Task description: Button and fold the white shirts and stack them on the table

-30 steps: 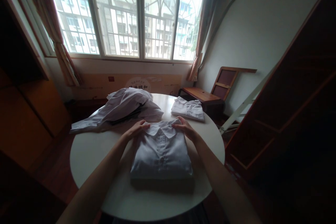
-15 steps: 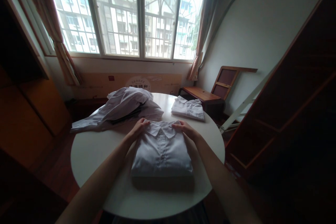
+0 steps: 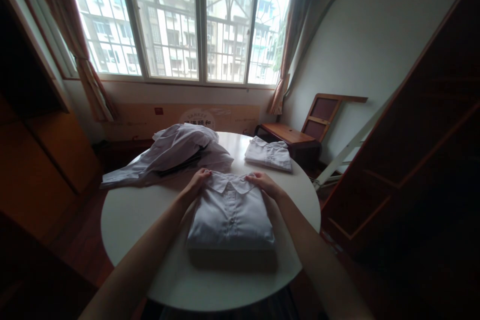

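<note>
In front of me a white collared shirt [image 3: 230, 215], folded into a neat rectangle with its button front up, lies on the round white table [image 3: 138, 230]. My left hand [image 3: 198, 181] is closed on the shirt's far left corner beside the collar. The far right corner by the collar is pinched in my right hand [image 3: 263, 183]. Behind my right hand lies another folded white shirt [image 3: 268, 153]. A loose heap of white shirts [image 3: 180, 150], with something dark showing between its layers, rests beyond my left hand, one sleeve stretching to the left.
A wooden bench [image 3: 287, 133] stands behind the table, with a wooden frame [image 3: 322, 112] leaning near the wall. To the right is a large tilted dark wooden panel [image 3: 390, 175]. A wooden cabinet [image 3: 48, 170] stands at left, and barred windows [image 3: 168, 25] line the back.
Both hands keep their grip at the collar corners. The folded shirt's near edge has shifted very slightly away from me; the rest looks the same.
</note>
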A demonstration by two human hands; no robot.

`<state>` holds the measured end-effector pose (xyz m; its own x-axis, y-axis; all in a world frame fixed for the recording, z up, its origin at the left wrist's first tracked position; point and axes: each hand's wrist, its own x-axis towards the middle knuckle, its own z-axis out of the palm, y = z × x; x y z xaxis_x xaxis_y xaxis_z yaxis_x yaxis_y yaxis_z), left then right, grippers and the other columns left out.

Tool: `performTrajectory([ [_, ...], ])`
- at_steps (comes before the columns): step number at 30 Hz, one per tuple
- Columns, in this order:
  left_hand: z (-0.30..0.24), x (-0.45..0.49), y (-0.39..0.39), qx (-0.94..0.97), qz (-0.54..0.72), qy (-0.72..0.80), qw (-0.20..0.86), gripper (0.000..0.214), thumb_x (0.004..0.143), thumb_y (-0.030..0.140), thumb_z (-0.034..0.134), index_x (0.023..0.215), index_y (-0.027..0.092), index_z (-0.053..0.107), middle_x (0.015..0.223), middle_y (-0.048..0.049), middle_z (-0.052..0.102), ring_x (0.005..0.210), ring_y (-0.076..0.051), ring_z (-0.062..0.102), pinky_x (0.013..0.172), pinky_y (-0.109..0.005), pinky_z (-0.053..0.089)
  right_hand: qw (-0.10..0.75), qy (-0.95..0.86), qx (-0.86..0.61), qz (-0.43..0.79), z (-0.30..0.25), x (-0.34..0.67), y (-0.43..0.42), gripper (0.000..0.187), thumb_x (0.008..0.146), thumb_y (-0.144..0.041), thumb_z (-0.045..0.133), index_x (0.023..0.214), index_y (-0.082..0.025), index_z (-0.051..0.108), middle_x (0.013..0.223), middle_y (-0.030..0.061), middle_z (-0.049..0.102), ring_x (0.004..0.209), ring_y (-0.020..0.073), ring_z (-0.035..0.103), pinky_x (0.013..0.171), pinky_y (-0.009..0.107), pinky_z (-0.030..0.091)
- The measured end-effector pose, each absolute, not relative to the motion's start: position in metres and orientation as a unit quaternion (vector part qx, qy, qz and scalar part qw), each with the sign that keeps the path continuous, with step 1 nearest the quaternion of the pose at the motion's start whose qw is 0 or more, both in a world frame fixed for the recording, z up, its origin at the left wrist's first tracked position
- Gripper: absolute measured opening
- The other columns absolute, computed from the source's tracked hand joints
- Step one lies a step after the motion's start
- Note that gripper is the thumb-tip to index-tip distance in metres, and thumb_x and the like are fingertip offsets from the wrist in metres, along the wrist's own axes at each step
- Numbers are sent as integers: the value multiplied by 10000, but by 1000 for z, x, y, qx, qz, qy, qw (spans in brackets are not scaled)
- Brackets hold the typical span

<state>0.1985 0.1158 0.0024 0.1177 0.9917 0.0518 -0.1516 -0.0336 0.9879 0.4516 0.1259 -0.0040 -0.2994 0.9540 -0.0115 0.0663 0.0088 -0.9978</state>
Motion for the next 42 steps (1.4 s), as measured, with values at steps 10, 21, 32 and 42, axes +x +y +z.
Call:
performTrajectory([
  [10,-8,204,123,656,384,642,103,226,719,295,604,868,144,527,882,-89,582,834,-219,550,734,-308,407,429,-594,-627,264,-10,446,134,300,538,-290,734,754,-152,576,731,35,616,669,170,572,631,293,443],
  [21,40,242,54,800,302,518,12,176,867,237,385,859,181,551,895,-50,595,752,-158,577,680,-262,434,428,-787,-440,62,22,406,67,279,850,-266,452,1039,-152,623,1027,107,659,935,210,608,850,362,463],
  [32,1,189,24,805,240,542,40,225,848,301,403,959,182,558,1030,-102,596,939,-226,552,779,-307,411,178,-871,-442,118,-7,409,66,607,883,-533,297,1365,-169,355,1432,100,312,1326,232,249,1076,412,207],
  [42,-4,170,3,733,270,586,215,259,746,401,516,623,178,563,626,-34,612,598,-177,547,563,-247,320,187,-864,-452,123,-5,406,62,619,879,-533,309,1358,-146,366,1425,109,324,1322,226,258,1078,393,203],
])
